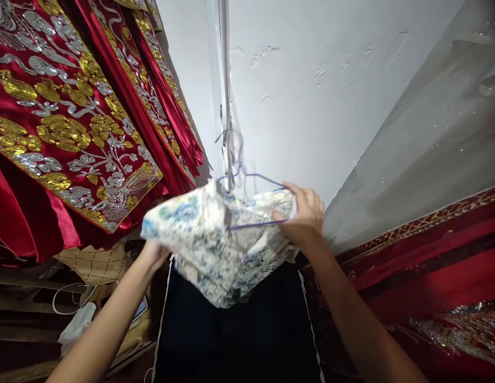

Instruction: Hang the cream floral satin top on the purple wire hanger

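Observation:
A white garment with a blue and green flower print point(215, 239) is bunched up in front of me, draped over a thin purple wire hanger point(251, 175). My right hand point(305, 215) is closed, pinching the hanger's wire and the cloth at its right end. My left hand point(153, 250) reaches under the garment's left side; its fingers are hidden by the cloth. The hanger's hook rises toward a white pipe point(225, 90) on the wall.
Red satin robes with gold and silver embroidery point(67, 122) hang at the left. More red embroidered cloth point(438, 255) and a grey plastic cover point(430, 138) are at the right. A dark garment with white piping point(239, 335) hangs below. Clutter and a white cable point(72, 303) sit at lower left.

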`<action>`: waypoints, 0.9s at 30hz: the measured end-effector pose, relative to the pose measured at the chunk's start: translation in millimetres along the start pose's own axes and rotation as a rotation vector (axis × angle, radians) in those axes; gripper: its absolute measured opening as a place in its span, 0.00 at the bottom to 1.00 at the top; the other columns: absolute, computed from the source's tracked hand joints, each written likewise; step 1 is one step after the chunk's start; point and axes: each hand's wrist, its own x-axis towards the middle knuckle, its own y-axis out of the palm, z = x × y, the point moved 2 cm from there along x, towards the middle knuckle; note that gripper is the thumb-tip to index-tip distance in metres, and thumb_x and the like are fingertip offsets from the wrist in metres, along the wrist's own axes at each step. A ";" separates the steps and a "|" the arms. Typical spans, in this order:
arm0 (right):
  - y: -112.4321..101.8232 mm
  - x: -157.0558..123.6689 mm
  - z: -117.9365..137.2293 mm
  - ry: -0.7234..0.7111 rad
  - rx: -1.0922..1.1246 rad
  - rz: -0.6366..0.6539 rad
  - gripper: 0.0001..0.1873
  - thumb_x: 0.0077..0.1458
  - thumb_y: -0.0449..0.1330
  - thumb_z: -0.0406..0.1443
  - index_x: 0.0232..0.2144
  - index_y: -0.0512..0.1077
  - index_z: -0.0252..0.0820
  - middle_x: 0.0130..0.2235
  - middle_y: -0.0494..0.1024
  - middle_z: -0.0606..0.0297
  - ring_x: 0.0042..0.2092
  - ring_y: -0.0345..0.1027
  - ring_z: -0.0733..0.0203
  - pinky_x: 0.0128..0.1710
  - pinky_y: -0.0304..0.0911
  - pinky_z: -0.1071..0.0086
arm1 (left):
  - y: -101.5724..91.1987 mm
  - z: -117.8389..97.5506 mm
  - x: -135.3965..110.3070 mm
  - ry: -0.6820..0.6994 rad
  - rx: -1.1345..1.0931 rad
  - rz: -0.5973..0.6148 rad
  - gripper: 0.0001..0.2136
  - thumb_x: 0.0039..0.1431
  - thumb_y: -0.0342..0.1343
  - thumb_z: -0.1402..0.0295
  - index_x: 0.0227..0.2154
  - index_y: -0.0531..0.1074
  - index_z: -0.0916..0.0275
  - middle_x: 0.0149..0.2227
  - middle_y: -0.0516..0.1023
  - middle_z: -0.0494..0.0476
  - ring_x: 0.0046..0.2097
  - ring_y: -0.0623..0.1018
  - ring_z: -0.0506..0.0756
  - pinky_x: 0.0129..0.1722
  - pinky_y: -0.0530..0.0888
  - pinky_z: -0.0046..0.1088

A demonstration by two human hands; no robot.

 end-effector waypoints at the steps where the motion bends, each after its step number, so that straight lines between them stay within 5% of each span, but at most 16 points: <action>1: -4.1 5.9 -4.2 0.046 -0.028 -0.025 0.36 0.49 0.63 0.40 0.61 0.64 0.50 0.48 0.67 0.56 0.51 0.63 0.40 0.53 0.58 0.48 | -3.1 16.0 -2.3 -0.055 -0.081 -0.036 0.29 0.54 0.57 0.41 0.47 0.76 0.61 0.52 0.80 0.67 0.56 0.78 0.66 0.53 0.77 0.43; 4: -6.4 22.3 -2.3 0.094 -0.067 -0.049 0.37 0.49 0.64 0.40 0.62 0.63 0.50 0.48 0.67 0.54 0.52 0.62 0.38 0.53 0.57 0.46 | 1.6 58.4 -15.2 -0.180 -0.204 -0.062 0.30 0.59 0.50 0.39 0.48 0.73 0.60 0.55 0.78 0.65 0.58 0.77 0.63 0.56 0.75 0.40; 8: 4.3 27.5 22.1 0.015 -0.070 0.038 0.39 0.47 0.65 0.38 0.62 0.63 0.49 0.48 0.67 0.52 0.52 0.62 0.37 0.52 0.57 0.44 | 19.5 90.2 -29.5 -0.113 -0.107 -0.120 0.24 0.57 0.62 0.50 0.52 0.71 0.57 0.59 0.75 0.60 0.64 0.71 0.61 0.62 0.68 0.36; 13: 6.9 -2.1 32.1 -0.037 -0.018 0.104 0.44 0.46 0.62 0.33 0.66 0.58 0.50 0.53 0.68 0.51 0.57 0.62 0.36 0.58 0.55 0.39 | 28.0 118.7 -45.3 -0.109 -0.136 -0.270 0.18 0.59 0.61 0.54 0.47 0.75 0.59 0.54 0.79 0.60 0.63 0.72 0.63 0.63 0.69 0.39; 17: 1.3 -37.1 31.9 -0.033 0.223 0.097 0.41 0.49 0.58 0.32 0.66 0.59 0.52 0.65 0.64 0.54 0.68 0.53 0.37 0.66 0.44 0.36 | 25.4 137.7 -65.2 -0.193 -0.294 -0.381 0.17 0.59 0.61 0.53 0.44 0.78 0.59 0.50 0.82 0.59 0.60 0.76 0.63 0.59 0.74 0.39; 19: 5.5 -57.6 36.8 0.067 0.507 0.114 0.32 0.55 0.56 0.35 0.63 0.64 0.51 0.62 0.69 0.56 0.66 0.59 0.41 0.64 0.53 0.41 | 22.7 141.8 -73.6 -0.243 -0.336 -0.415 0.17 0.58 0.62 0.52 0.42 0.78 0.59 0.47 0.83 0.60 0.58 0.78 0.63 0.57 0.75 0.39; 22: 30.5 -94.3 49.5 0.342 0.929 0.214 0.19 0.60 0.56 0.41 0.53 0.71 0.47 0.47 0.80 0.55 0.49 0.75 0.46 0.49 0.70 0.52 | 21.2 143.0 -82.2 -0.312 -0.370 -0.386 0.18 0.55 0.64 0.52 0.40 0.78 0.61 0.43 0.84 0.61 0.55 0.80 0.65 0.54 0.77 0.41; 25: 70.6 -130.3 61.8 0.669 1.085 0.342 0.18 0.62 0.55 0.51 0.38 0.72 0.44 0.32 0.78 0.59 0.32 0.74 0.53 0.32 0.69 0.61 | 25.4 142.7 -89.6 -0.388 -0.454 -0.382 0.19 0.53 0.66 0.54 0.42 0.78 0.62 0.41 0.84 0.62 0.52 0.81 0.65 0.52 0.77 0.41; 27: 96.2 -146.9 68.8 0.808 1.050 0.563 0.26 0.62 0.51 0.58 0.31 0.70 0.43 0.27 0.75 0.61 0.26 0.68 0.57 0.26 0.62 0.64 | 31.3 141.8 -93.8 -0.429 -0.524 -0.361 0.21 0.52 0.67 0.55 0.44 0.78 0.64 0.41 0.84 0.63 0.51 0.82 0.65 0.52 0.77 0.40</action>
